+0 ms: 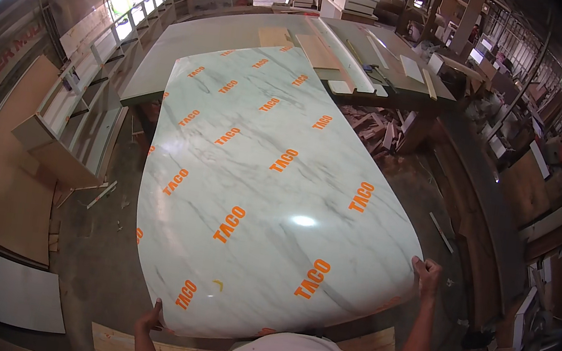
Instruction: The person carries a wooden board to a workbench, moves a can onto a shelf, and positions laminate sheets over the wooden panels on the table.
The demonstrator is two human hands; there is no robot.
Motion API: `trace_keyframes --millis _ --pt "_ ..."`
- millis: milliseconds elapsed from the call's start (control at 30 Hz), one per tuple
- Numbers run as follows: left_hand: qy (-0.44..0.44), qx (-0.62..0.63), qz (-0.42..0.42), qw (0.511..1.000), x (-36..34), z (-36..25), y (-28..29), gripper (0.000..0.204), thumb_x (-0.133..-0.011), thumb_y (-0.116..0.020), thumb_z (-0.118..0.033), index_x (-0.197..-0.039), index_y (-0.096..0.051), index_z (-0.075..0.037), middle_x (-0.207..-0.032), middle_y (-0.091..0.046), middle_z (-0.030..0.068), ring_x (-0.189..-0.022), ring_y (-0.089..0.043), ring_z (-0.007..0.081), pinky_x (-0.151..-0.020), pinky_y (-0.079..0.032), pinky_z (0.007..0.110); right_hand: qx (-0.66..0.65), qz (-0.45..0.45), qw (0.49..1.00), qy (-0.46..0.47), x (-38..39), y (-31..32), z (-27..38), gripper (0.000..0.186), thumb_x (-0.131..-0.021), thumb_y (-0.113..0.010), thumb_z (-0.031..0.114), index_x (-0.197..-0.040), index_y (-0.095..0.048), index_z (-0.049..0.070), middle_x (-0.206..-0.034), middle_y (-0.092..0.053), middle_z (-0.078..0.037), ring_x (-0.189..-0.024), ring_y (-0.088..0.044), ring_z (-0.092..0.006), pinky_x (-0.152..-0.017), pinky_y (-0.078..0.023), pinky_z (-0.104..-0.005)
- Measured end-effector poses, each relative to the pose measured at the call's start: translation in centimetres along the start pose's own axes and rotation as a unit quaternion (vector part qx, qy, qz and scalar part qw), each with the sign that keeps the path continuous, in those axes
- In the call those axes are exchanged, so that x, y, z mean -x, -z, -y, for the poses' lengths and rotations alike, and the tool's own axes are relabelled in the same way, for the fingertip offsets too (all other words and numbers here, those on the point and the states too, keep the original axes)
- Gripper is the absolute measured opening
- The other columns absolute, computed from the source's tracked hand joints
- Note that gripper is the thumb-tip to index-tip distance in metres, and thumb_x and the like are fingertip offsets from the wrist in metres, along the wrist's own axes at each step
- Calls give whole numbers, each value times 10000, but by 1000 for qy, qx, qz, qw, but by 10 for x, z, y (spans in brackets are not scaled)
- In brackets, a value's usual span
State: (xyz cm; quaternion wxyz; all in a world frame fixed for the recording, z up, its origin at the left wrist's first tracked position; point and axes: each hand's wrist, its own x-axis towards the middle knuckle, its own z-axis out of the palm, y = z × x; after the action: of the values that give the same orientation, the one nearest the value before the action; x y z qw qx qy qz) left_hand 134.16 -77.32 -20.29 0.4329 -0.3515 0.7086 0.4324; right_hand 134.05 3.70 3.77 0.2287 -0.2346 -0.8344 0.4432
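A large white sheet (pixel 258 194) with grey marble veins and orange printing stretches from my body to the workbench. It looks like a laminate sheet under a printed film. Its far end rests on the bench, while the near edge bends downward in front of me. At the near left corner, my left hand (pixel 151 317) grips the edge with the thumb on top. My right hand (pixel 428 272) is closed on the right edge, farther from my body. The fingers of both hands are partly hidden under or behind the sheet.
A long workbench (pixel 146 75) stands ahead, carrying boards, strips and a pale metal channel (pixel 348 57). Wood scraps (pixel 381 133) are heaped below it. To the left stand a shelf frame (pixel 54 137) and a brown panel (pixel 16 164). Long dark boards (pixel 475 220) lie at the right.
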Motion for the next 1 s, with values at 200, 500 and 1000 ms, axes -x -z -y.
trace_keyframes --millis 200,500,1000 --pt "-2 25 -4 1000 3 1 0 1119 -744 -248 -917 -1416 -425 -40 -1274 -586 215 -1120 -602 350 -925 -504 450 -10 -17 999 32 -6 -3 43 518 -827 -735 200 -561 -305 88 -609 -291 69 -594 -274 -43 -516 -193 -283" --pt "-12 46 17 999 9 -7 -14 1088 -772 -226 -897 -1434 -397 -51 -1290 -573 224 -1164 -572 359 -980 -459 472 -78 -2 991 109 -3 16 82 502 -834 -738 197 -580 -317 93 -606 -291 70 -583 -267 -42 -517 -203 -268" --pt "-81 121 0 989 44 4 0 935 -852 -434 -764 -1370 -447 14 -1349 -507 219 -1127 -591 345 -948 -486 455 -75 86 982 -147 -15 6 -49 474 -842 -738 311 -569 -398 124 -578 -333 92 -551 -276 -34 -493 -205 -257"
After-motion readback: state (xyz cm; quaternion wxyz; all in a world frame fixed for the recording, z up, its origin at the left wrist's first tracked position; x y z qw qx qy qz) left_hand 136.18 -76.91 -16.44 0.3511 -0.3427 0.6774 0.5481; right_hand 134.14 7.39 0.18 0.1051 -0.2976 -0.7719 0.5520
